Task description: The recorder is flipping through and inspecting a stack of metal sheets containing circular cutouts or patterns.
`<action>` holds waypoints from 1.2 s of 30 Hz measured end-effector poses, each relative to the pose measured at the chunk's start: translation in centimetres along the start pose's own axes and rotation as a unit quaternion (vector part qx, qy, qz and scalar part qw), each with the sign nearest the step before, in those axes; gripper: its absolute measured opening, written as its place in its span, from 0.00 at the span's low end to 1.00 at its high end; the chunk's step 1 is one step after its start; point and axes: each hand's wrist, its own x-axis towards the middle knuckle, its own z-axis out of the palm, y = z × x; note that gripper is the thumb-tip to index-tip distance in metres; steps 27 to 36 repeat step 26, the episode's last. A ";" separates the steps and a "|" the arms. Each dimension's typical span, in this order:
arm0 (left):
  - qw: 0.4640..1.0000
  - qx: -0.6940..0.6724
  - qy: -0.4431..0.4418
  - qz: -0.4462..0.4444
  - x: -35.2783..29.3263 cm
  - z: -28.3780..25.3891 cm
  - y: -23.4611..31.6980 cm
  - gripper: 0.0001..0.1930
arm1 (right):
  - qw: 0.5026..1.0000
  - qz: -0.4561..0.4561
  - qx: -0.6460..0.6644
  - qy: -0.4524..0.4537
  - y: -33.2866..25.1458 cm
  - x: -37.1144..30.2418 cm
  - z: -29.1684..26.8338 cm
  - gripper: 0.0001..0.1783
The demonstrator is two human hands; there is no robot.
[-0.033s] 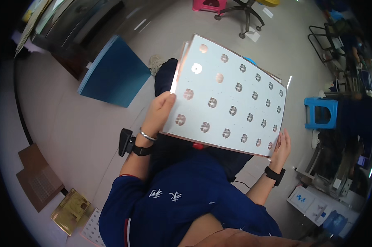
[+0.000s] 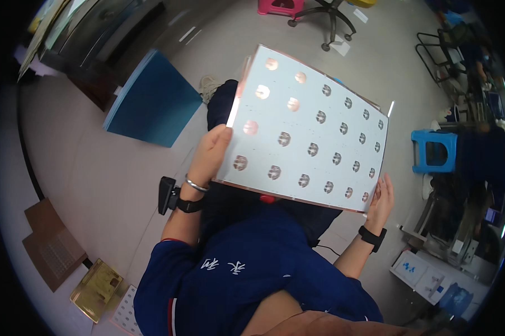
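Note:
I hold up a white sheet [image 2: 297, 151] with copper-coloured edges and rows of round, shiny copper and dark spots. It is tilted in front of my body, above my legs. My left hand [image 2: 210, 148] grips its left edge, with the thumb on the front and the other fingers hidden behind. My right hand [image 2: 381, 200] holds the lower right corner, fingers lying along the edge. Behind the sheet's upper left edge a further layer peeks out; I cannot tell whether it belongs to the same piece.
A blue panel-like box [image 2: 154, 101] stands on the floor at left. Blue stool [image 2: 435, 151] and a white low cabinet [image 2: 420, 274] are at right. A wheeled chair base [image 2: 330, 19] and pink stool [image 2: 280, 7] stand ahead. A gold tray [image 2: 97, 288] and a spotted sheet [image 2: 126, 311] lie lower left.
The sheet and my left hand have shifted slightly left, and the shine has moved over the upper left spots. Both hands keep their hold.

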 end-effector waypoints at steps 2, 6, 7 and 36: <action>0.995 0.062 0.062 0.040 0.0 -0.5 -0.6 0.17 | 0.996 0.034 0.080 -0.004 -1.0 -0.1 0.3 0.20; 0.992 0.099 0.058 0.053 0.3 -1.7 -1.7 0.18 | 0.992 0.033 0.108 -0.058 -1.9 0.3 -0.4 0.21; 0.990 0.112 0.070 0.050 0.4 -1.7 -1.8 0.18 | 0.990 0.032 0.113 -0.081 -2.3 0.3 -0.5 0.21; 0.936 0.274 0.170 0.142 1.9 -1.7 -3.4 0.20 | 0.982 -0.002 0.027 -0.188 -4.4 2.9 -1.2 0.16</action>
